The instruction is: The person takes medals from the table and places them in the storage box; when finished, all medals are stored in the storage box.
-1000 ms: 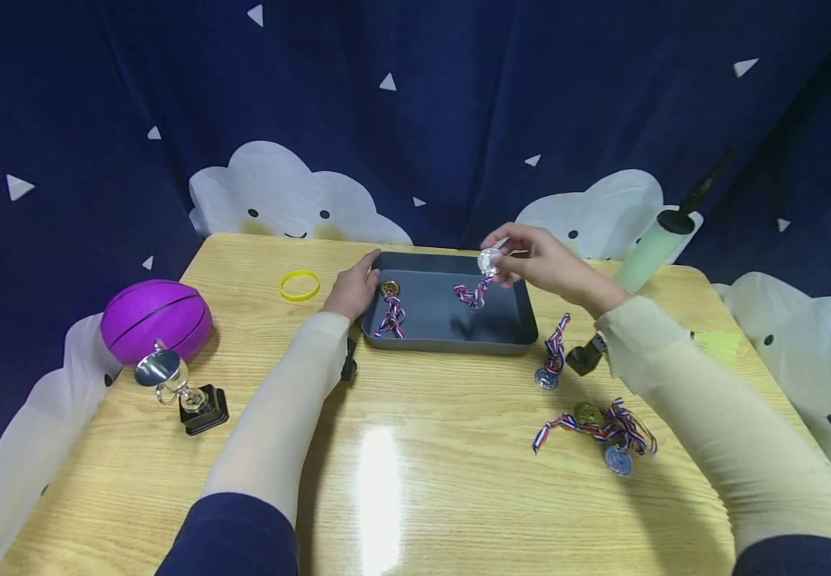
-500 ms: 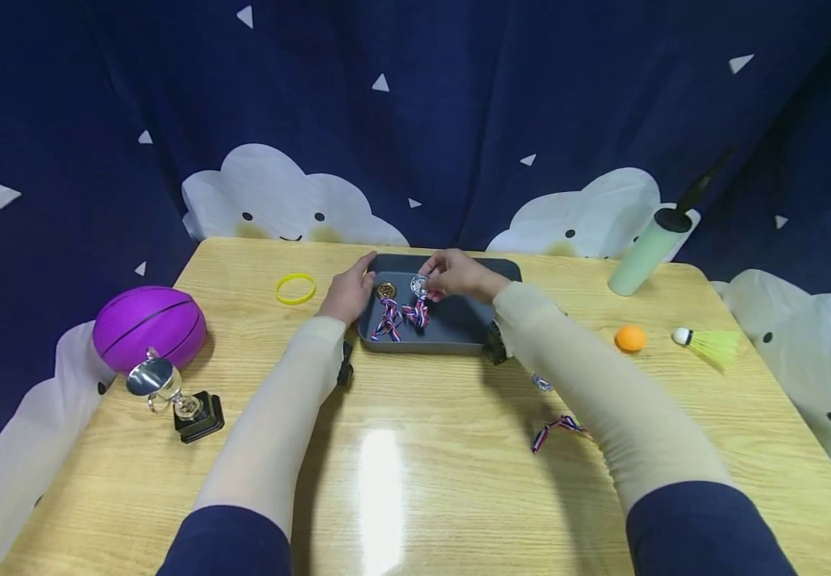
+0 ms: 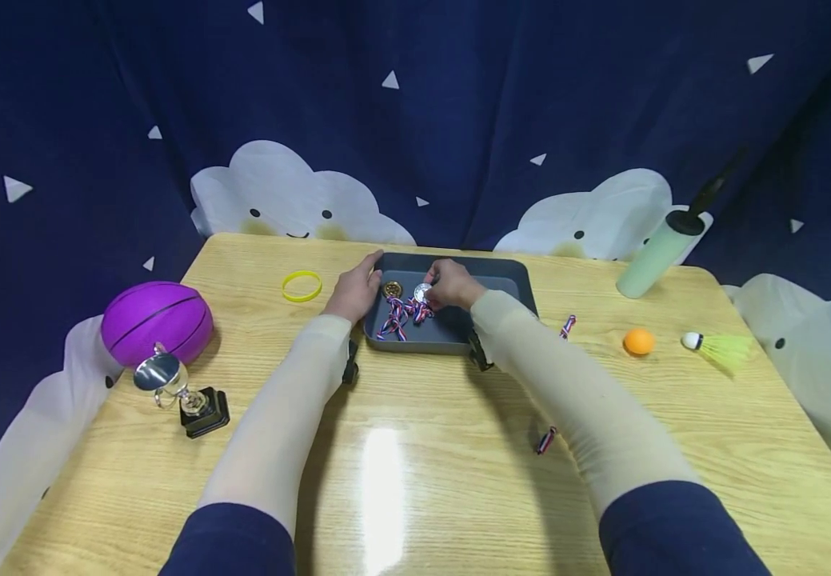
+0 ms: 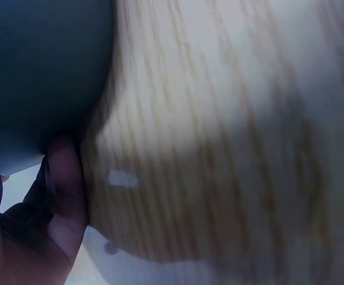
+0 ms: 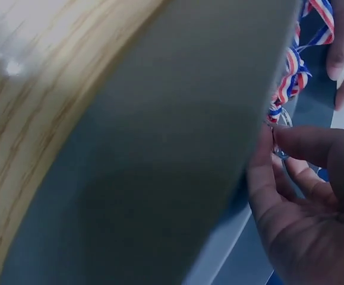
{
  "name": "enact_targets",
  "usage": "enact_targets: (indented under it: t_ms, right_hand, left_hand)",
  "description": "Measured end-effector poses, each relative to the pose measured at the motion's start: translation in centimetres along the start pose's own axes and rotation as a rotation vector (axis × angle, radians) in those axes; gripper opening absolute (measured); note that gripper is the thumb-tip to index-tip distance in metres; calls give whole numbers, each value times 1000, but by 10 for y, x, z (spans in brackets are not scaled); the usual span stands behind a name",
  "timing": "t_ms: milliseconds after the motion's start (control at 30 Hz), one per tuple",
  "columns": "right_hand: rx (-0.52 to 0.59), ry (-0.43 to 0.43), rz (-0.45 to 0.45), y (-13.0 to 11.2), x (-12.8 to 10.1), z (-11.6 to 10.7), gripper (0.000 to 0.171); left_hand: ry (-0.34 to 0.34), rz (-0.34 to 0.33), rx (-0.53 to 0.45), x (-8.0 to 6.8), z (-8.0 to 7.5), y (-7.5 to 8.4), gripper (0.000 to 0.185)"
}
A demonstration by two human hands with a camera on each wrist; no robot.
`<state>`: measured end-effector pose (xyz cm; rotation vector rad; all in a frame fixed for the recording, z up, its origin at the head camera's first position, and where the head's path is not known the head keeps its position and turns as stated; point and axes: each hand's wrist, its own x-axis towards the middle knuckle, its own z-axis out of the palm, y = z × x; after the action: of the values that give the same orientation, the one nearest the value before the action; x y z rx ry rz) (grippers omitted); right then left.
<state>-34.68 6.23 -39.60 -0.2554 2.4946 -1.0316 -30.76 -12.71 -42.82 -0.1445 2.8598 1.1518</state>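
Observation:
A dark grey tray (image 3: 509, 282) sits at the table's far middle. Inside it at the left lies a gold medal (image 3: 392, 289) with a striped ribbon (image 3: 390, 322). My right hand (image 3: 451, 286) is low in the tray and pinches a silver medal (image 3: 422, 293) just right of the gold one; its ribbon (image 5: 290, 76) is bunched on the tray floor (image 5: 160, 178). My left hand (image 3: 353, 290) rests against the tray's left rim, fingers fairly straight. The left wrist view shows only blurred table and a fingertip (image 4: 65, 190).
A purple ball (image 3: 157, 318) and a small trophy (image 3: 183, 392) stand at the left, a yellow wristband (image 3: 301, 286) behind them. Ribbon ends (image 3: 566, 326) (image 3: 546, 440) show beside my right sleeve. An orange ball (image 3: 638, 342), a shuttlecock (image 3: 717, 346) and a green pump (image 3: 660, 252) are at the right.
My right hand carried the silver medal from above the tray's right side leftward and down, to beside the gold medal. The left hand stayed on the rim.

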Motion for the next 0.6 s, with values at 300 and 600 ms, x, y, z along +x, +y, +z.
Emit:
enact_targets:
  t_ms: [300, 600]
  right_hand:
    - [-231, 47, -32, -4, -4, 4, 10]
    - [-257, 31, -79, -5, -14, -6, 12]
  left_hand:
    - [5, 15, 9, 2, 0, -2, 52]
    - [-1, 11, 25, -2, -1, 1, 53]
